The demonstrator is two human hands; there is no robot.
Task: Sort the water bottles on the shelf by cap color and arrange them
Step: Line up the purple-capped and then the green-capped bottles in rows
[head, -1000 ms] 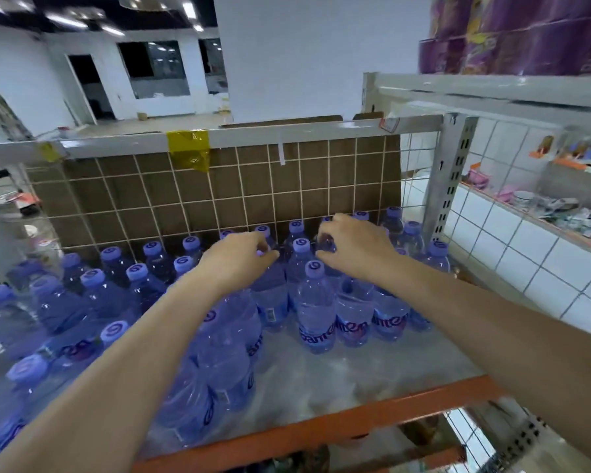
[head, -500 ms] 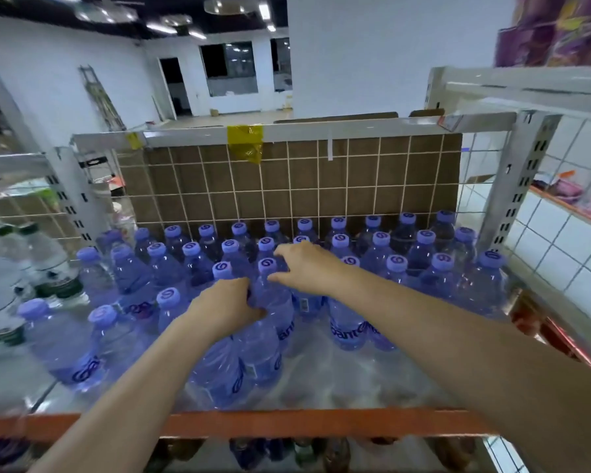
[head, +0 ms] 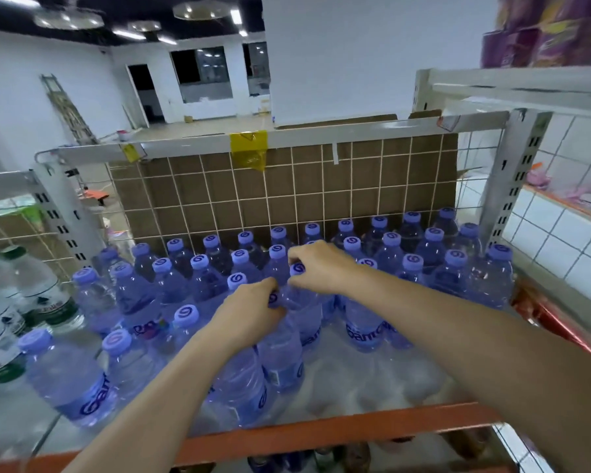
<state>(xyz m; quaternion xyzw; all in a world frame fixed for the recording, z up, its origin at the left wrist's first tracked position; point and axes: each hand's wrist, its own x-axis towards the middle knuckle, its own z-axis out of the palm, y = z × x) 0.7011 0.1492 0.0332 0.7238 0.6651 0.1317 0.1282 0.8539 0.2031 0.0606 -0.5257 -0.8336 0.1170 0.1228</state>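
My left hand grips one purple-capped bottle's neck. My right hand pinches the neighbouring bottle just beneath its cap.

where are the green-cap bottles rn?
Head view, far left: the green-cap bottles stand beyond the left shelf upright, next to the purple-cap bottles.

Yellow tape on the rail; purple packages overhead.
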